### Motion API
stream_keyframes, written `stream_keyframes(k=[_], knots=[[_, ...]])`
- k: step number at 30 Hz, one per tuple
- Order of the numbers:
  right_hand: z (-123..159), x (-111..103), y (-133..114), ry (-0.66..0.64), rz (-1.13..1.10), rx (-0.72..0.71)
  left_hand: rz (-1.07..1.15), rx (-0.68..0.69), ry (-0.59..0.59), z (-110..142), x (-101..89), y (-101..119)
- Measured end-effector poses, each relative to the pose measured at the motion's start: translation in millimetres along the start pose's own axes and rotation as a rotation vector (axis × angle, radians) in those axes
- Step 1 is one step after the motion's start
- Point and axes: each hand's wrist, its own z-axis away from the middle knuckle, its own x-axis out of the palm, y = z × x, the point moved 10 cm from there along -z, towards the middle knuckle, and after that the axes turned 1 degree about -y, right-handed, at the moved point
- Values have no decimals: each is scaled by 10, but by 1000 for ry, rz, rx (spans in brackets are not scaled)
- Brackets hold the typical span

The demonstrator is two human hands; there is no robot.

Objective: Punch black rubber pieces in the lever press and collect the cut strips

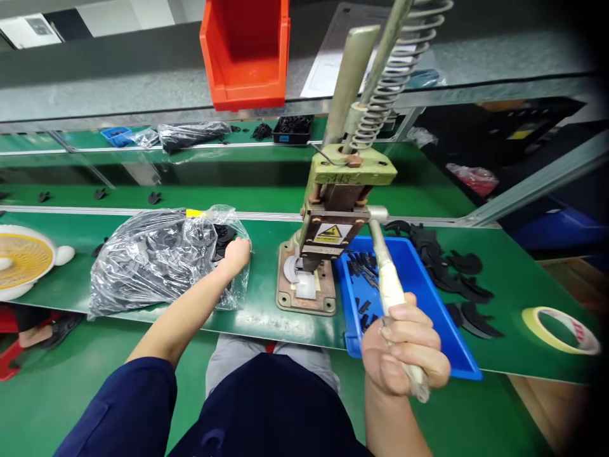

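Observation:
My right hand is wrapped round the taped lever handle of a green hand press. Under the press ram, a pale curved piece sits on the metal base. At the mouth of a clear plastic bag full of black curved parts, my left hand is closed with its fingers curled down. Whatever it holds is hidden behind the knuckles. Loose black parts show in the bag opening beside it.
Right of the press stands a blue tray with small black pieces. Black curved parts and a tape roll lie beyond it. A yellow-and-white fan is at far left. An orange bin sits on the shelf above.

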Motion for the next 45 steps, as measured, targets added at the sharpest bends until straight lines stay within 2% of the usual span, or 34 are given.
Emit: stream_keyframes(k=[4,8,11,13,15,17,18,20,22,23,25,28,32,36,42,45], knots=[[-2,19,6,-38,-20,22,-36,18,-19,-18,-51,175],[-6,0,1,-41,-25,32,-66,35,15,85,-47,258],[4,3,15,-92,-24,51,-83,36,43,158,-51,150],[15,6,19,-130,-22,55,-22,-17,94,180,-127,-30],[23,0,24,-147,-17,60,207,-141,174,212,-242,-279],[25,0,32,-152,-14,68,625,-294,219,284,-265,-478],[24,4,33,-153,-13,68,864,-344,198,322,-215,-482],[19,14,29,-154,-15,65,1296,-361,71,392,-80,-249],[10,10,21,-146,-16,60,1529,-297,-106,472,7,167],[6,15,19,-153,-18,62,1558,-259,-178,512,32,371],[2,27,19,-177,-15,74,1518,-215,-251,563,73,685],[-2,27,21,-197,-5,98,1435,-193,-271,538,125,964],[-2,17,19,-197,9,111,1418,-169,-281,440,164,1118],[11,17,34,-188,19,115,1406,-140,-281,398,151,1151],[19,6,35,-149,21,119,1328,-188,-303,368,144,1185],[20,10,42,-181,33,163,1266,-230,-320,338,189,1180]])
